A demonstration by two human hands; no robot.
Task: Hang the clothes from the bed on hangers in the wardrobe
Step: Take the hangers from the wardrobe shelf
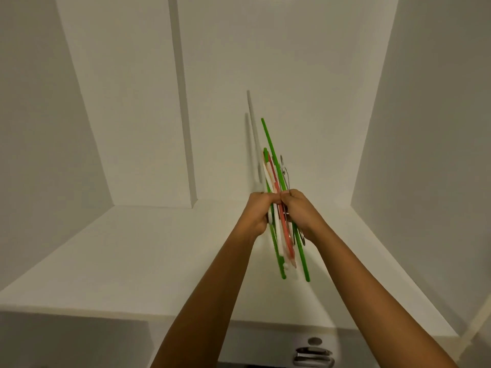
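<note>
A bundle of several plastic hangers [281, 208], green, white and red with metal hooks, is seen edge-on and held upright above the white wardrobe shelf [132, 261]. My left hand [259, 213] grips the bundle from the left and my right hand [300, 211] from the right, thumbs touching at the top. Both forearms reach up from the bottom of the view. No clothes and no bed are in view.
White wardrobe walls close in at left [39, 128], back [292, 75] and right [438, 128]. A vertical divider strip [183, 115] runs up the back wall. A metal latch [313, 354] sits below the shelf's front edge.
</note>
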